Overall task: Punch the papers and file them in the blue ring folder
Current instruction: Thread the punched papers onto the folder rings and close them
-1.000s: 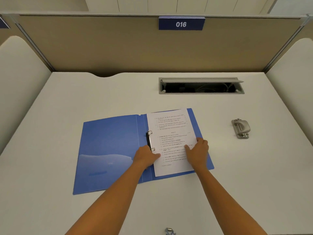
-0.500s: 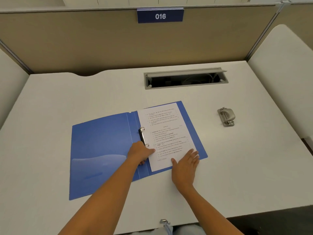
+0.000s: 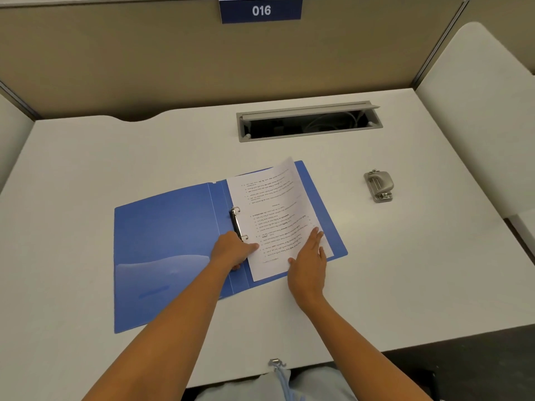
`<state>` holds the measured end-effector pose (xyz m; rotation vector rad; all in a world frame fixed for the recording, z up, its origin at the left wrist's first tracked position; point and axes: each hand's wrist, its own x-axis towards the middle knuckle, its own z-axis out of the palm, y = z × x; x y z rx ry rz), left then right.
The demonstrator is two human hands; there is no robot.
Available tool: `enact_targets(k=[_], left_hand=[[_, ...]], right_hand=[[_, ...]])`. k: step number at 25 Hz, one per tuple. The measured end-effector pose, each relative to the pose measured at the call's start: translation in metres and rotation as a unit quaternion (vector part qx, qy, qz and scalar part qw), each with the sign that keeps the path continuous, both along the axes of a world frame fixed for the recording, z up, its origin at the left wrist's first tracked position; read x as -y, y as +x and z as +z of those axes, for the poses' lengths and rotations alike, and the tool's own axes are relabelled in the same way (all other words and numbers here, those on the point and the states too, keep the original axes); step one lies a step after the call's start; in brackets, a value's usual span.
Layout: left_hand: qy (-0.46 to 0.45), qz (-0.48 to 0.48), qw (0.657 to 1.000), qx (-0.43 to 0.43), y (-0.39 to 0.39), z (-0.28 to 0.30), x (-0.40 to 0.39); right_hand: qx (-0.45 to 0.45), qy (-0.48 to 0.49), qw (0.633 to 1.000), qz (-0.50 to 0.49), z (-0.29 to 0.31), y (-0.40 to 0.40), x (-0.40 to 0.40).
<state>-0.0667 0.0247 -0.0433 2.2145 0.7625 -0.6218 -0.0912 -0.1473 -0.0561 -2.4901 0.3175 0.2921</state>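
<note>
The blue ring folder (image 3: 162,241) lies open on the white desk. A stack of printed papers (image 3: 275,209) sits on its right half beside the metal ring mechanism (image 3: 237,222); the far right corner of the papers curls up. My left hand (image 3: 231,251) is at the lower ring, fingers curled, with its thumb on the papers' left edge. My right hand (image 3: 308,261) lies flat with straight fingers on the papers' lower right part. The grey hole punch (image 3: 378,185) stands alone to the right of the folder.
An open cable box (image 3: 308,123) is set into the desk behind the folder. A beige divider with a tag reading 016 (image 3: 260,10) closes the back, and white side panels flank the desk. A small metal clip (image 3: 276,363) hangs at the front edge.
My right hand has slid from the papers' right edge down toward their lower right corner. The papers' far right corner has lifted. My left hand stays by the rings.
</note>
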Motion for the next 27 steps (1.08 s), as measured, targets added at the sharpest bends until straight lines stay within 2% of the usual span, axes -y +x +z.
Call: enact_targets(k=[2, 4, 5, 7, 9, 12, 16, 19, 21, 27], left_hand=[[0.079, -0.018, 0.996, 0.032, 0.000, 0.005, 0.000], [0.086, 0.007, 0.985, 0.152, 0.003, 0.006, 0.002], [0.025, 0.039, 0.974, 0.221, 0.005, 0.007, 0.003], [-0.187, 0.154, 0.933, 0.264, 0.010, 0.021, 0.008], [-0.349, 0.251, 0.874, 0.226, 0.014, 0.030, 0.011], [-0.382, 0.289, 0.856, 0.193, 0.015, 0.028, 0.010], [-0.460, 0.298, 0.823, 0.152, 0.013, 0.027, 0.013], [-0.545, 0.304, 0.769, 0.140, 0.013, 0.030, 0.019], [-0.559, 0.296, 0.762, 0.141, 0.014, 0.029, 0.021], [-0.557, 0.285, 0.768, 0.139, 0.016, 0.021, 0.024]], right_hand=[[0.044, 0.008, 0.999, 0.016, 0.005, 0.006, 0.002], [0.093, 0.050, 0.993, 0.059, 0.007, 0.007, 0.003], [0.110, 0.091, 0.986, 0.087, 0.007, 0.005, 0.001], [0.127, 0.150, 0.968, 0.156, 0.005, 0.001, -0.005], [0.135, 0.171, 0.949, 0.229, 0.004, -0.003, -0.008], [0.113, 0.233, 0.925, 0.278, 0.011, -0.005, -0.010], [0.078, 0.343, 0.920, 0.173, 0.027, 0.003, -0.018], [0.075, 0.367, 0.919, 0.124, 0.030, 0.014, -0.021], [0.076, 0.373, 0.918, 0.114, 0.031, 0.019, -0.020], [0.065, 0.401, 0.908, 0.105, 0.033, 0.024, -0.015]])
